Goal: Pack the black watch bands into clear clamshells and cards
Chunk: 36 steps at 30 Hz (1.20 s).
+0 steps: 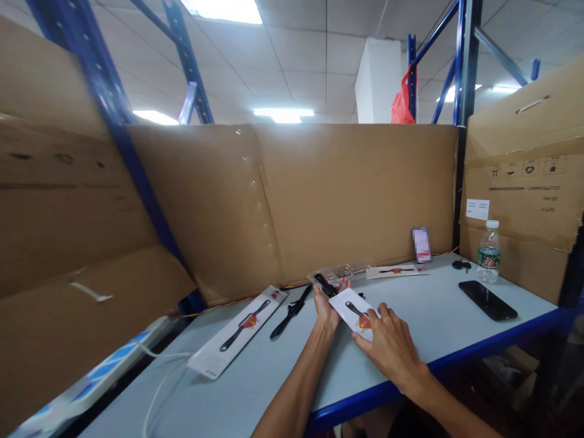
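Here, left hand (326,305) turned palm-up, right hand (389,336) pinching printed card (354,312).

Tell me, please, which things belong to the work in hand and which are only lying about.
Apparently in the work:
printed card in the right hand
clear plastic at the left hand
loose black tool
long card beside it

Probably just lying about:
bottle
black phone
red bag

This looks like a workshop or warehouse workstation: blue perforated metal uprights (98,67) and brown cardboard panels (360,194) enclose a pale grey tabletop (438,319) carrying flat white printed packages (237,333), beneath a white panelled ceiling (301,55) with bright rectangular lights (223,8).
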### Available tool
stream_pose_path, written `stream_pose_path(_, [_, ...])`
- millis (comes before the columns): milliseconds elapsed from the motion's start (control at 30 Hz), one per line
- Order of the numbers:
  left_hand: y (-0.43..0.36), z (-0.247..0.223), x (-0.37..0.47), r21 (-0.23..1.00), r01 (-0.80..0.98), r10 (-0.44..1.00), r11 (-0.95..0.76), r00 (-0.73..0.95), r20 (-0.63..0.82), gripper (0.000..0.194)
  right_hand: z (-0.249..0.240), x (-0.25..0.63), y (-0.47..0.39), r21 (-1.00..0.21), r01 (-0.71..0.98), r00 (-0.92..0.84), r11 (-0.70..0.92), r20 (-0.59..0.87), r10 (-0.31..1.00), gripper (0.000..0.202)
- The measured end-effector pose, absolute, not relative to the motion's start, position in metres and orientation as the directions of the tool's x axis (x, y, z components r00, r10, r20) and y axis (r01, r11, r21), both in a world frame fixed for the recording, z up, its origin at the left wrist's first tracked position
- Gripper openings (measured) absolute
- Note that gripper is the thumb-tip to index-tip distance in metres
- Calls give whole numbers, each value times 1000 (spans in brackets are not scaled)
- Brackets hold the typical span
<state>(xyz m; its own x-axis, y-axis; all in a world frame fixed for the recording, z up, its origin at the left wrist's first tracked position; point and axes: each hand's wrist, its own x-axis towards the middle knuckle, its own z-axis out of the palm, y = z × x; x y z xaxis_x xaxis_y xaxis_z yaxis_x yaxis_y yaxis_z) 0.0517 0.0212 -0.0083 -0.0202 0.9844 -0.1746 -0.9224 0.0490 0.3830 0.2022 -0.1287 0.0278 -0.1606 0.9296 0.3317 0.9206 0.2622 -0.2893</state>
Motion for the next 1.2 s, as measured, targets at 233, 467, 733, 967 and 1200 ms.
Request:
stream_pose_path(233, [23, -10, 43, 407, -913, 989, 5, -56, -136, 53, 12, 222, -114, -747, 563, -33, 355, 409, 912, 45])
stream_pose_path(467, [25, -7, 50, 332, -943, 991, 32, -12, -131, 57, -31, 262, -152, -996, 58, -307, -63, -78, 949, 68])
stream_pose_path(733, [20, -4, 52, 372, -928, 996, 19, -14, -85, 66, -25, 235, -121, -999, -40, -218, -18, -8, 976, 59])
stream_pose_path(967, [19, -11, 52, 453, -891, 998, 38, 9, -67, 69, -10, 196, -67, -992, -116, -167, 43, 63, 984, 64])
stream_pose_path(1200, [17, -11, 51, 434, -897, 997, 81, 68, -47, 69, -12, 195, -86, -971, -230, -267, 72, 134, 954, 60])
